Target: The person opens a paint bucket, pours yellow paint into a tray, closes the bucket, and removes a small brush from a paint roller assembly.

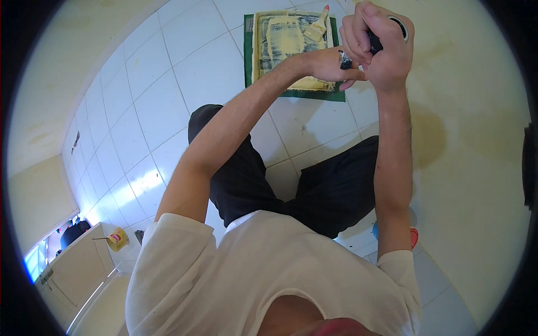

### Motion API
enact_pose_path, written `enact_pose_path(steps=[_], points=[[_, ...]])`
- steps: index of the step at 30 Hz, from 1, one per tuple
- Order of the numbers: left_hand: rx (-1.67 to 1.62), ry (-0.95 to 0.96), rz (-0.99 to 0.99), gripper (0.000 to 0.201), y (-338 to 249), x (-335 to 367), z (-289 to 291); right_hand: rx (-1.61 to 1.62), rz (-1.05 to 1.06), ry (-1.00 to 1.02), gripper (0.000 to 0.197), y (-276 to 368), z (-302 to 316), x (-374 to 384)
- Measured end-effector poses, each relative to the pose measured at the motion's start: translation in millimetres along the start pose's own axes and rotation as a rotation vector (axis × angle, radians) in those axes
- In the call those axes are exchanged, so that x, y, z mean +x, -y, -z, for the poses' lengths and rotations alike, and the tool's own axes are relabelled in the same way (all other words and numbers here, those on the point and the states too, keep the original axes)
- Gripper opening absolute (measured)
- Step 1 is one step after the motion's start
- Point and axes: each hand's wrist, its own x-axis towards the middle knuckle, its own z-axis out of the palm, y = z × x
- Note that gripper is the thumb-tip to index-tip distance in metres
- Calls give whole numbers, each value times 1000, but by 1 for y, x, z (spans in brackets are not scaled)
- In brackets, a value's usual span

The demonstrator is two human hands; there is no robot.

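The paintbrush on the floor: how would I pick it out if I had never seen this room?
Start at the white tiled floor and find the dark green tray smeared with pale yellow paint, beyond the person's knees. The paintbrush lies in its far right corner, close to the raised hands. It is the only loose tool in the tray, with pale bristles and a reddish handle tip.

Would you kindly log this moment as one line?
right hand: grips dark handle | left hand: touches it | paint tray: brush inside

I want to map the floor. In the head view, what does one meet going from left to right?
Yellow tin → green paint tray → paintbrush → left hand → right hand holding a dark handle.
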Motion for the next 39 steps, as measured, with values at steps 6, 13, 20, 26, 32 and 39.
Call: enact_pose_path(steps=[6,13,20,26,32,39], points=[[-62,-4,-21,40,6,0,0,1,3,12,47,-6,-1,-1],[-80,-25,13,30,15,9,0,21,22,-142,45,-21,7,0],[12,-34,16,26,21,12,14,-50,124,-130,46,-24,4,3],[70,-79,-1,22,25,14,11,616,322,-48,47,-61,7,5],[101,-131,-18,32,5,4,11,11,208,-29,46,-12,4,-8],[53,-135,57,33,19,-1,7,-9,152,-78,45,-26,-1,-8]])
